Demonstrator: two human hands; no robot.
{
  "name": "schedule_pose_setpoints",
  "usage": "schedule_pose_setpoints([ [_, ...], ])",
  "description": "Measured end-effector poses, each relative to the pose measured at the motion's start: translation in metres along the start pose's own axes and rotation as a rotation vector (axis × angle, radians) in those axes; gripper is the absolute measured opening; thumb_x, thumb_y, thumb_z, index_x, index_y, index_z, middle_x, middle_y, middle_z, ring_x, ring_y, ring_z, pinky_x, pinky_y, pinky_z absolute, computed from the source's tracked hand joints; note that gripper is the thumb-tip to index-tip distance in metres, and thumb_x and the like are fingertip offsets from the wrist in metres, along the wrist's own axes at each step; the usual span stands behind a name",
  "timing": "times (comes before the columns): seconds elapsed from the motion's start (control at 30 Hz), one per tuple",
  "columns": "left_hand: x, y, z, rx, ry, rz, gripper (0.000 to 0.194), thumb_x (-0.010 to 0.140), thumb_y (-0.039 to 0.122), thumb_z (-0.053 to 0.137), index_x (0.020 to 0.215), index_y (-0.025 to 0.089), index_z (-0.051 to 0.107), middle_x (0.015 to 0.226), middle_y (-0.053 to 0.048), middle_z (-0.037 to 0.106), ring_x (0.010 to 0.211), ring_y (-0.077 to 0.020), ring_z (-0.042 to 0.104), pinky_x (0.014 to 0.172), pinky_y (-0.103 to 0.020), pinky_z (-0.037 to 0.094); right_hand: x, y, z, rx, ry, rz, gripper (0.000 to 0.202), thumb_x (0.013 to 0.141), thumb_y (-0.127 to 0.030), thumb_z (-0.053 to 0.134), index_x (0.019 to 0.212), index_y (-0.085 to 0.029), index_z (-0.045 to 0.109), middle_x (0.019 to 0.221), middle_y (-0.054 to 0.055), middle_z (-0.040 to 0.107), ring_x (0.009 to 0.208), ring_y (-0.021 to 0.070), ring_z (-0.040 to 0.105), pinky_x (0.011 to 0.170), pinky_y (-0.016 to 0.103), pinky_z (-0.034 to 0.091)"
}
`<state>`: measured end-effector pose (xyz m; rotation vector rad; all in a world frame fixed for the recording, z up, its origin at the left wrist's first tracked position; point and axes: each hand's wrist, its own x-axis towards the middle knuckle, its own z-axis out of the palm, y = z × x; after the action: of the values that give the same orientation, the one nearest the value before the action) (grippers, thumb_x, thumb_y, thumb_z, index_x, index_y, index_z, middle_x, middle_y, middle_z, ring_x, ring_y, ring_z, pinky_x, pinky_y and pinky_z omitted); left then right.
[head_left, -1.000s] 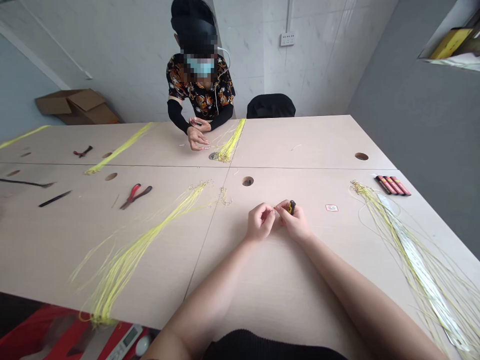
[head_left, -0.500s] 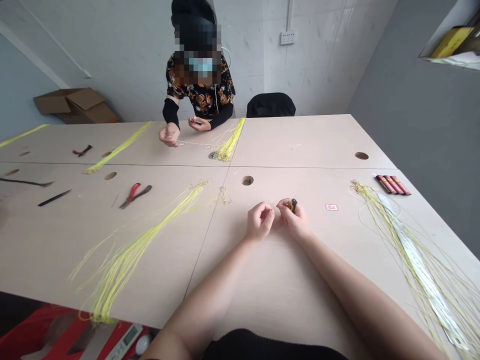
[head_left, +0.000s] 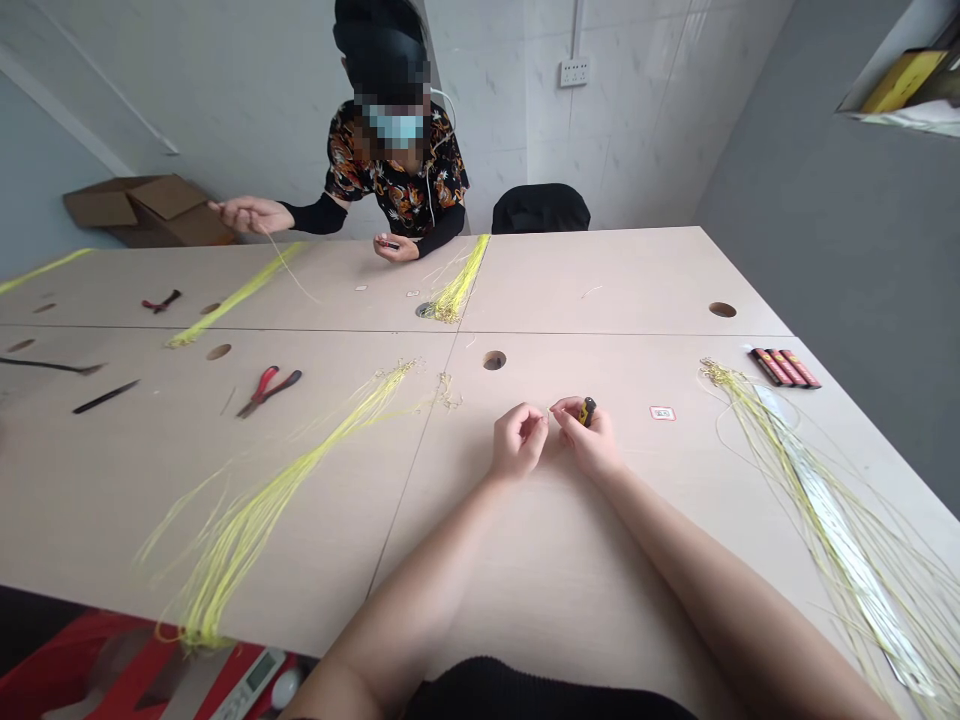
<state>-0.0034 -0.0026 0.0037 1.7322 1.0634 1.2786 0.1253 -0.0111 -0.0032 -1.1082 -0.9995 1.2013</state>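
My left hand (head_left: 519,440) is closed in a pinch above the table, its fingertips almost meeting those of the other hand. Whatever it grips is too small to make out. My right hand (head_left: 589,440) is curled round a small black-and-yellow cylinder (head_left: 588,411), whose end sticks up past the fingers. A tiny pale thing shows between the two hands' fingertips. Left of my hands lies a bundle of yellow lines (head_left: 289,475) with small gold-coloured hooks at its far end. A few loose hooks (head_left: 448,391) lie between that bundle and my left hand.
Red-handled pliers (head_left: 266,390) and a black pointed tool (head_left: 106,397) lie at left. On the right are another line bundle (head_left: 757,440) over a metal ruler (head_left: 840,540), several red cylinders (head_left: 785,368) and a small label (head_left: 663,413). A co-worker (head_left: 397,180) sits opposite.
The co-worker's hand on the left of the view has swung up and outward, drawing a thin line with it. My own hands have barely moved.
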Motion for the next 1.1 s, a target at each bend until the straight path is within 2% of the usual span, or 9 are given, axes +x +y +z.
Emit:
schedule_pose_setpoints([
  [0.2, 0.0002, 0.0015, 0.0005, 0.000, -0.004, -0.001, 0.022, 0.080, 0.027, 0.051, 0.062, 0.017, 0.047, 0.053, 0.004, 0.042, 0.049, -0.0077, 0.037, 0.049, -0.021, 0.029, 0.0005, 0.0012, -0.0015, -0.026, -0.031, -0.010, 0.029, 0.070, -0.045, 0.065, 0.074, -0.017, 0.061, 0.046, -0.006, 0.033, 0.044, 0.0079, 0.033, 0.044, 0.024, 0.028],
  [0.37, -0.0002, -0.0007, 0.0009, 0.000, -0.015, 0.005, 0.023, 0.081, 0.029, 0.052, 0.061, 0.017, 0.047, 0.053, 0.004, 0.042, 0.049, -0.0077, 0.037, 0.049, -0.021, 0.029, 0.0008, 0.0025, -0.0013, -0.026, -0.059, 0.013, 0.030, 0.070, -0.046, 0.065, 0.073, -0.016, 0.059, 0.049, -0.005, 0.035, 0.045, 0.0075, 0.033, 0.045, 0.024, 0.027],
  [0.6, 0.0000, -0.0008, 0.0008, -0.006, -0.021, 0.007, 0.025, 0.081, 0.030, 0.052, 0.061, 0.017, 0.046, 0.053, 0.004, 0.040, 0.049, -0.0077, 0.035, 0.049, -0.021, 0.028, 0.0009, 0.0010, 0.0000, -0.029, -0.042, 0.012, 0.027, 0.073, -0.043, 0.061, 0.072, -0.017, 0.055, 0.056, -0.003, 0.043, 0.046, 0.0075, 0.037, 0.044, 0.024, 0.029],
  [1.1, -0.0009, -0.0028, 0.0006, -0.006, -0.021, -0.007, 0.022, 0.081, 0.027, 0.051, 0.062, 0.017, 0.046, 0.053, 0.005, 0.039, 0.050, -0.0080, 0.035, 0.049, -0.021, 0.028, 0.0004, -0.0005, 0.0025, 0.038, 0.009, 0.036, 0.022, 0.073, -0.040, 0.059, 0.074, -0.019, 0.053, 0.047, -0.007, 0.035, 0.040, 0.0072, 0.032, 0.044, 0.024, 0.030],
])
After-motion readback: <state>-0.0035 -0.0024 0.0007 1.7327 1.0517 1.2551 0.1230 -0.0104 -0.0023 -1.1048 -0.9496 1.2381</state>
